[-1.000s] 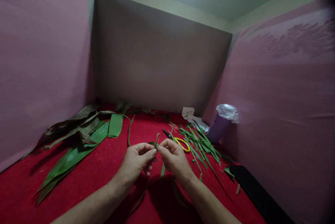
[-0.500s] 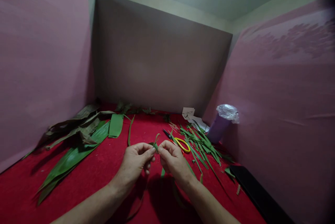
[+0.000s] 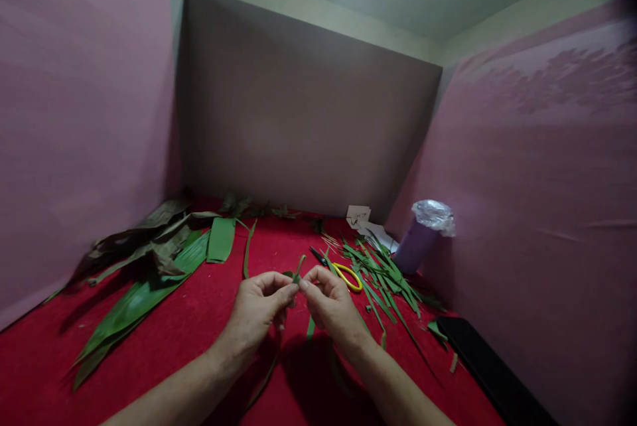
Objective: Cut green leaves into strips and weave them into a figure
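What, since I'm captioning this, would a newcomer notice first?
The red surface spreads across the bottom. Above its middle, the left hand and right hand pinch a small green strip. Yellow-handled scissors lie just beyond the right hand; a purple container stands by the right wall.

Red cloth surface (image 3: 189, 340) and items on it.
Left of left hand (image 3: 257, 306): long glossy green leaf (image 3: 137, 306), shriveled grey-brown leaves (image 3: 166, 257). Just beyond right hand (image 3: 331, 304): yellow-handled, dark-bladed scissors (image 3: 358, 281). Right of right hand: narrow green leaf strips (image 3: 388, 273); farther right, purple plastic-topped cylinder (image 3: 414, 245), flat black slab (image 3: 482, 353).
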The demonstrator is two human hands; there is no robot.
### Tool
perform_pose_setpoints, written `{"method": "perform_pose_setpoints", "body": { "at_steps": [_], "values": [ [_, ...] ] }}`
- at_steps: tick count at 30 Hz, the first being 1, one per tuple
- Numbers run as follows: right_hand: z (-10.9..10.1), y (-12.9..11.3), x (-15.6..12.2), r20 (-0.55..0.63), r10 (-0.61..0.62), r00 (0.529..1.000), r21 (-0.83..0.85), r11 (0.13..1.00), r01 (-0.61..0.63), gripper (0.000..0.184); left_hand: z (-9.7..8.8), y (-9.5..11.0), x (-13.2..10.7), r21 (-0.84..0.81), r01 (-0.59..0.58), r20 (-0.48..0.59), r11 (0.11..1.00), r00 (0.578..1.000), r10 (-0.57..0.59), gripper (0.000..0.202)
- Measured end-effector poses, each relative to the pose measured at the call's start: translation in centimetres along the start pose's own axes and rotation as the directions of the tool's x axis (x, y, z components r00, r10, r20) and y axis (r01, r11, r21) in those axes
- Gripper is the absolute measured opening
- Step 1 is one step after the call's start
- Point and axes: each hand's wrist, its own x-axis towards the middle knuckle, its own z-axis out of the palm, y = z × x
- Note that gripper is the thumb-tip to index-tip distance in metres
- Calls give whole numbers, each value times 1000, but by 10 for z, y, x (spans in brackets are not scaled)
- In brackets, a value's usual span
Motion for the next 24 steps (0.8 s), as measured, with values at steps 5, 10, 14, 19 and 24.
{"method": "perform_pose_setpoints", "body": {
  "at_steps": [5,10,14,19,24],
  "values": [
    [-2,4,1,16,-48,999,-11,999,48,23,-1,1,0,32,1,-7,999,1000,-1,27],
    [-1,4,-1,35,-72,997,9,997,71,20,-3,1,2,51,-21,4,998,1000,21,28],
    [3,2,-4,47,-73,996,88,994,69,19,-4,2,1,69,-33,14,997,999,32,28],
    [0,-6,-4,86,-64,994,66,996,58,22,-6,9,1,90,-62,33,994,998,59,27],
    [-14,-19,-1,-44,-259,965,-134,959,251,32,-13,16,4,45,-48,128,998,991,42,24]
  ]
}}
